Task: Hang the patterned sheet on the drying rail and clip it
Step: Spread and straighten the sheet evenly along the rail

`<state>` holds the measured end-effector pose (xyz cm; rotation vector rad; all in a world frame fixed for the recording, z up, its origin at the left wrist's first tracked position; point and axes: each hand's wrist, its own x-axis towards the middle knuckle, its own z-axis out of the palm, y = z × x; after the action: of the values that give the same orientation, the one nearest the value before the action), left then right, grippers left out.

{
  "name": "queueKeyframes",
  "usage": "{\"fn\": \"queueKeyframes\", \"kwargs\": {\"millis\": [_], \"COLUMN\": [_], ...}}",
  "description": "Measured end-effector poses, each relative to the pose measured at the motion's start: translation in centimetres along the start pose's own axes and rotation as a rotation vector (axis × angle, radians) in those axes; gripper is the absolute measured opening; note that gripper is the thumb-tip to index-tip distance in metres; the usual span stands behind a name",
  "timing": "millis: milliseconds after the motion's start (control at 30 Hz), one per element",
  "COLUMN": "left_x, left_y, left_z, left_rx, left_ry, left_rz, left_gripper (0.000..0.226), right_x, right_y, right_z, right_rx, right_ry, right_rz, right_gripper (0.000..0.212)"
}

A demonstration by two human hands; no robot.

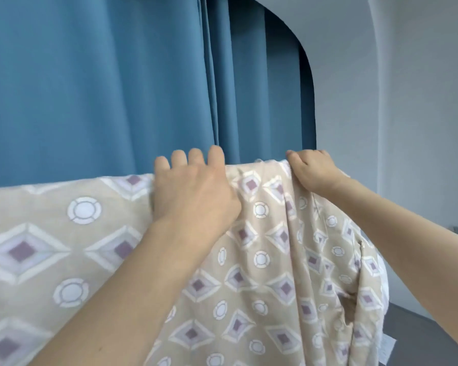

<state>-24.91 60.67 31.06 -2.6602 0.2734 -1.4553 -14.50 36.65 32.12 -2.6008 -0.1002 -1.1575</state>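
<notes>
— Where's the sheet (275, 260)?

— Draped over the rail, which it hides, running left to right under both grips.

— And the grips?

— My left hand (193, 191) hooks its fingers over the top fold; my right hand (312, 170) pinches the bunched end, nearest where I'd clip first.

A beige cotton sheet patterned with purple-centred diamonds and white rings (275, 260) hangs draped over a hidden rail, smooth at left, bunched in folds at right.
</notes>
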Motion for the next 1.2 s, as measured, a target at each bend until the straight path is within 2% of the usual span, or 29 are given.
{"fn": "queueKeyframes", "kwargs": {"millis": [67,133,233,300,400,467,533,600,667,733,800,933,1000,1167,1200], "left_x": [-2.6,-4.0,-4.1,-3.7,-2.9,-2.7,-3.5,-5.3,-7.7,-9.7,-11.1,-12.0,-11.5,-10.2,-10.3], "left_y": [-3.0,-5.6,-8.3,-9.1,-9.5,-9.5,-10.1,-11.6,-13.7,-15.6,-16.9,-18.3,-18.4,-18.0,-17.8], "left_z": [-0.9,-1.4,-1.5,-1.6,-2.0,-2.8,-3.9,-5.1,-6.2,-7.5,-8.3,-8.8,-9.7,-10.8,-11.1], "left_rx": [0.107,0.138,0.138,0.121,0.032,-0.024,-0.058,-0.065,-0.058,-0.021,0.088,0.248,0.284,0.224,0.197], "left_ry": [0.034,0.078,0.064,0.016,-0.014,-0.045,-0.062,0.014,0.179,0.263,0.212,-0.061,-0.139,-0.263,-0.309], "left_rz": [-0.046,-0.050,0.030,0.090,0.133,0.165,0.175,0.161,0.151,0.125,0.086,-0.038,-0.046,-0.018,-0.026], "left_gripper": [0.023,0.015,0.012,0.016,0.017,0.019,0.025,0.026,0.023,0.033,0.042,0.056,0.050,0.013,0.020], "right_x": [0.0,-0.1,-1.2,-2.6,-5.8,-7.3,-7.6,-7.4,-7.2,-7.0,-6.9,-7.0,-7.1,-7.0,-7.1], "right_y": [-0.8,-1.9,-5.4,-8.9,-14.9,-17.7,-18.9,-19.2,-19.1,-19.1,-19.5,-20.6,-21.0,-20.9,-20.9], "right_z": [-0.5,-1.1,-2.3,-2.6,-2.0,-1.6,-1.0,-0.9,-0.9,-1.0,-1.0,-0.7,-0.6,-0.6,-0.7], "right_rx": [-0.009,-0.009,-0.023,0.140,0.315,0.303,0.190,0.103,0.078,0.056,0.037,0.011,0.010,0.014,0.012], "right_ry": [-0.044,-0.068,-0.120,-0.033,0.029,-0.002,0.017,0.052,0.075,0.085,0.085,0.104,0.097,0.087,0.097], "right_rz": [0.094,0.178,0.220,0.119,-0.176,-0.263,-0.278,-0.216,-0.140,-0.100,-0.073,-0.054,-0.055,-0.031,-0.034], "right_gripper": [0.029,0.028,0.040,0.046,0.044,0.044,0.046,0.050,0.053,0.056,0.058,0.058,0.058,0.060,0.060]}}
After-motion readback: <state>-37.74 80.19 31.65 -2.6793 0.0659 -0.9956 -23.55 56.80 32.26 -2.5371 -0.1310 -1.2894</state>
